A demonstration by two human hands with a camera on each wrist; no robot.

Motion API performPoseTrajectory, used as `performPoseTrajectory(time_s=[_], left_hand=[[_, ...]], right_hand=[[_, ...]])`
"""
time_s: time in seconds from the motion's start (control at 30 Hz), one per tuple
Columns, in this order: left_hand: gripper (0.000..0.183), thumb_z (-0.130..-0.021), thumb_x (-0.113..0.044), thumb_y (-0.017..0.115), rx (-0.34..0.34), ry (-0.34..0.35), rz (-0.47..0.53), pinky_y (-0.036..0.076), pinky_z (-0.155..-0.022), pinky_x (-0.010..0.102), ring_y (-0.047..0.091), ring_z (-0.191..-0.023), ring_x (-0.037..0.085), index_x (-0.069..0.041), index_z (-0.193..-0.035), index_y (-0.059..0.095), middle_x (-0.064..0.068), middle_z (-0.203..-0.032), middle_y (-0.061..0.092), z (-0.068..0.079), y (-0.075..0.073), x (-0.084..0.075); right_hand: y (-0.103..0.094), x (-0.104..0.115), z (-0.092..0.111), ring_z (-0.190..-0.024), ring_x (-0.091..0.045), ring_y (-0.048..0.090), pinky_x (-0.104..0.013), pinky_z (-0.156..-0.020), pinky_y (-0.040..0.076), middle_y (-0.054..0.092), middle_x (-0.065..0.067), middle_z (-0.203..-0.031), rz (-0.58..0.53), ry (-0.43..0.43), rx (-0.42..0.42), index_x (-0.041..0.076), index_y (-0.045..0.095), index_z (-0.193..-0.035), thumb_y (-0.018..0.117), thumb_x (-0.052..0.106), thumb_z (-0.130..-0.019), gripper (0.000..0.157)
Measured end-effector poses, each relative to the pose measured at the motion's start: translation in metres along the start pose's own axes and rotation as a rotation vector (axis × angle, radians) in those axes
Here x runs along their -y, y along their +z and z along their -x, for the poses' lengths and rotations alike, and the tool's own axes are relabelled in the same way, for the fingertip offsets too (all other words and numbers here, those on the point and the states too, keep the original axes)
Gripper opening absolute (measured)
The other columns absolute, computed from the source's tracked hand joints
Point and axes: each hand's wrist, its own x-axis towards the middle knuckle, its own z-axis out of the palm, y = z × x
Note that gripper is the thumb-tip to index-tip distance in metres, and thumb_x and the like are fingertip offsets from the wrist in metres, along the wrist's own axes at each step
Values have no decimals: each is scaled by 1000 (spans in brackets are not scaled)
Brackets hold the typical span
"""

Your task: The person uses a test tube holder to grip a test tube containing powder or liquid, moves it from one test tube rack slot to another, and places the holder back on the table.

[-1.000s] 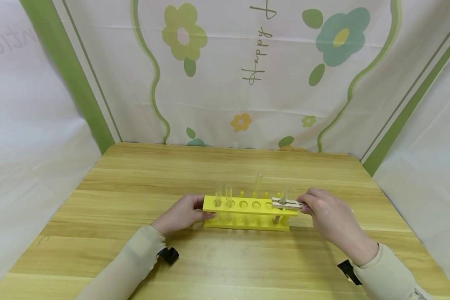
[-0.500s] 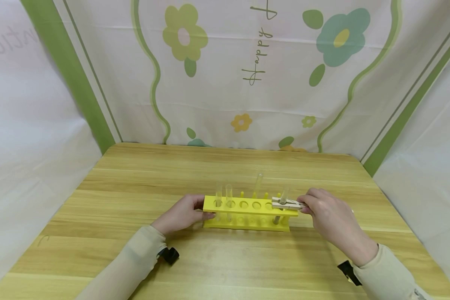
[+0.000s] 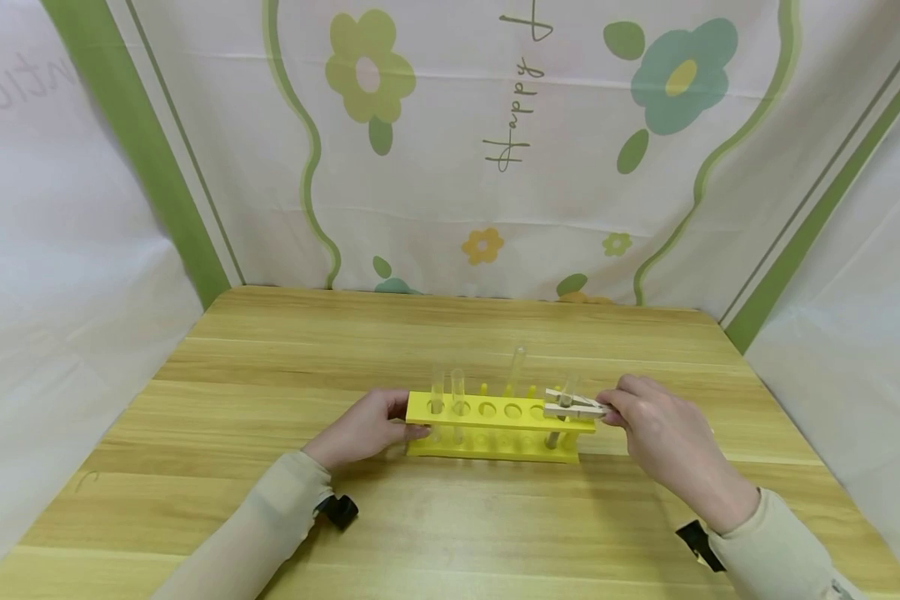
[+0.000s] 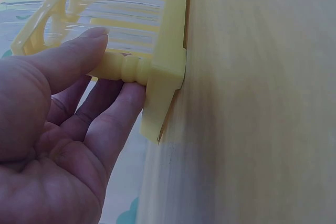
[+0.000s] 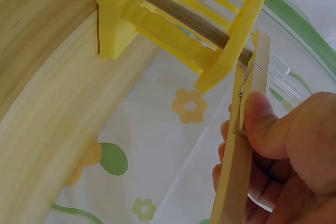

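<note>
My left hand (image 3: 363, 429) grips the end post at the left of a yellow test tube rack (image 3: 487, 422), thumb on one side and fingers on the other in the left wrist view. In my right hand (image 3: 667, 433) is a wooden test tube clamp (image 5: 234, 177), pinched near its wire spring. The clamp's two jaws stand spread on either side of a test tube (image 5: 184, 14) at the rack's right end. Something dark grey-brown fills the lower part of that tube. Two clear tubes (image 3: 458, 385) stand in the left holes.
Another clear tube (image 3: 517, 367) sits over a peg at the rack's back. The rack stands on a wood-grain table (image 3: 450, 517). Beyond the table's far edge hangs a flower-printed cloth (image 3: 435, 183), with pale cloth at both sides.
The clamp's jaws, together around the tube before, have spread apart. My left hand and the rack have stayed in place.
</note>
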Motion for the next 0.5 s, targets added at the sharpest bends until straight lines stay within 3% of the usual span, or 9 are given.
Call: performPoseTrajectory(time_s=[0.5], left_hand=[[24, -92, -22, 73, 0, 3, 4, 52, -85, 33, 65, -101, 15, -22, -116, 69, -6, -112, 70, 1, 0, -1]], right_hand=[[-17, 0, -6, -61, -13, 53, -26, -44, 45, 57, 1, -75, 26, -3, -35, 1, 76, -91, 85, 4, -73, 20]])
